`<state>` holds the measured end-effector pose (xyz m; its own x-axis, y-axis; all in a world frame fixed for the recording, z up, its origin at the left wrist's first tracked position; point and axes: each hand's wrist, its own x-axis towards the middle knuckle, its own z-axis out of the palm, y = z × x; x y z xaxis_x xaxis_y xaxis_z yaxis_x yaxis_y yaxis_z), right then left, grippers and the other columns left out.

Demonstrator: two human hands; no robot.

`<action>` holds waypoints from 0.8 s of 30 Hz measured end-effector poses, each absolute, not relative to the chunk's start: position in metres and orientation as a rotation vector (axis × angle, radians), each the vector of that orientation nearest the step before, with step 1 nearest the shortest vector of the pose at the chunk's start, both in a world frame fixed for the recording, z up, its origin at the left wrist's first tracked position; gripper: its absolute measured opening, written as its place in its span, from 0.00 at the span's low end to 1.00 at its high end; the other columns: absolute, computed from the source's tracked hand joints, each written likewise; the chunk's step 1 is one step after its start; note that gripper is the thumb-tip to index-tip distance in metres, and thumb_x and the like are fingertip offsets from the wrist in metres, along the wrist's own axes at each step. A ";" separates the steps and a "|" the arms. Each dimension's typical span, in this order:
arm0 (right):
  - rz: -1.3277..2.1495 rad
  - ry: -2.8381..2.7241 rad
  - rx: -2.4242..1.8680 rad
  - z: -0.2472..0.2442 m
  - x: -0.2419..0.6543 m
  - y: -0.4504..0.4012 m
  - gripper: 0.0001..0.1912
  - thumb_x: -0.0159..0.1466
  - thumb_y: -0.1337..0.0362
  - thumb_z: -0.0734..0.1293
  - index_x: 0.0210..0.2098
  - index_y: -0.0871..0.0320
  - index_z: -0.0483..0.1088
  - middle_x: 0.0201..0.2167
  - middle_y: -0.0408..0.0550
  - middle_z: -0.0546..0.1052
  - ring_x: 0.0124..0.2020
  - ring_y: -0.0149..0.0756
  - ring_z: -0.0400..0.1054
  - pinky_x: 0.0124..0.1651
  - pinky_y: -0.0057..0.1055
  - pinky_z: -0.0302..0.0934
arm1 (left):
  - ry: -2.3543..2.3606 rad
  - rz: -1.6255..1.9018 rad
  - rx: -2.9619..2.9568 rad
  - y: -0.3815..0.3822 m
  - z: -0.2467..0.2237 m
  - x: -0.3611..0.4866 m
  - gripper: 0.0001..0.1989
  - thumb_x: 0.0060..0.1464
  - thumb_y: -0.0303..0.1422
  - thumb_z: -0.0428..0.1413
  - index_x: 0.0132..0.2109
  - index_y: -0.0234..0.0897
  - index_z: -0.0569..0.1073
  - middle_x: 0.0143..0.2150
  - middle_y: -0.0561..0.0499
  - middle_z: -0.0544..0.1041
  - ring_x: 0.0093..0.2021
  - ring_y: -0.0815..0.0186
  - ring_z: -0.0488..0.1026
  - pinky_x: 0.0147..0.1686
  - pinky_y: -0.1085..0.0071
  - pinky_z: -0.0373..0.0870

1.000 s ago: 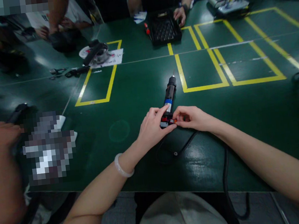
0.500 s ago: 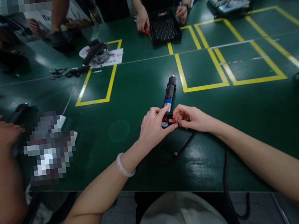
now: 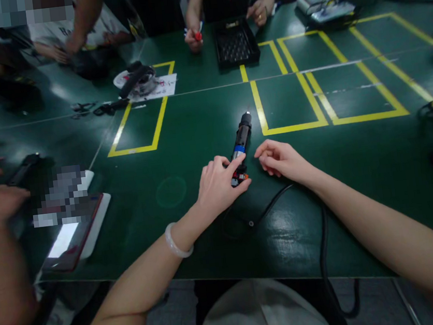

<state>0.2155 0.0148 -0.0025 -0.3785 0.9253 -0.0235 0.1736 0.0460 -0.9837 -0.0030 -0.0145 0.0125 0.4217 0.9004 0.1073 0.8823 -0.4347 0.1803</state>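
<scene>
Screwdriver, by its look a powered one, lies at mid-frame on the green counter, its long axis slanting from a rear end at lower left to a bit pointing upper right, away from the person. The left hand is the nearer one, touching it: forefinger across the silver part, thumb beside the rear end, that grip seemingly lightly closed around the tool. The right hand sits just to the right, apart from it, its grip loosely half-curled with nothing I can see inside. From there, the red-and-orange rear part lies leftward and slightly lower in the frame. Below both hands a black cable curves, apart from the tool.
</scene>
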 end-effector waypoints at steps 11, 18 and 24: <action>1.392 -1.540 -1.167 -0.006 0.218 0.018 0.06 0.63 0.65 0.64 0.40 0.59 0.66 0.21 0.38 0.68 0.17 0.25 0.60 0.15 0.21 0.52 | 1.758 0.039 2.622 0.004 0.026 -0.060 0.32 0.61 0.49 0.53 0.70 0.51 0.60 0.53 0.42 0.67 0.49 0.53 0.67 0.49 0.58 0.63; 1.420 -1.542 -1.158 -0.007 0.219 0.018 0.07 0.62 0.67 0.65 0.40 0.59 0.66 0.23 0.39 0.70 0.18 0.24 0.61 0.16 0.19 0.53 | 2.077 -0.134 2.454 0.045 0.026 -0.136 0.33 0.61 0.52 0.49 0.70 0.51 0.58 0.55 0.39 0.65 0.51 0.48 0.68 0.49 0.57 0.65; 1.433 -1.549 -1.163 -0.009 0.219 0.018 0.06 0.62 0.66 0.65 0.39 0.59 0.68 0.23 0.40 0.70 0.19 0.25 0.62 0.16 0.19 0.54 | 2.289 -0.158 2.205 0.088 0.020 -0.213 0.33 0.61 0.52 0.50 0.70 0.49 0.59 0.57 0.39 0.64 0.53 0.50 0.66 0.51 0.58 0.64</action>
<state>0.2187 0.0181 -0.0088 -0.3375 0.9387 -0.0706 0.1434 -0.0229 -0.9894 -0.2132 0.0883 0.0203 -0.0392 0.9984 -0.0397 0.9944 0.0351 -0.0992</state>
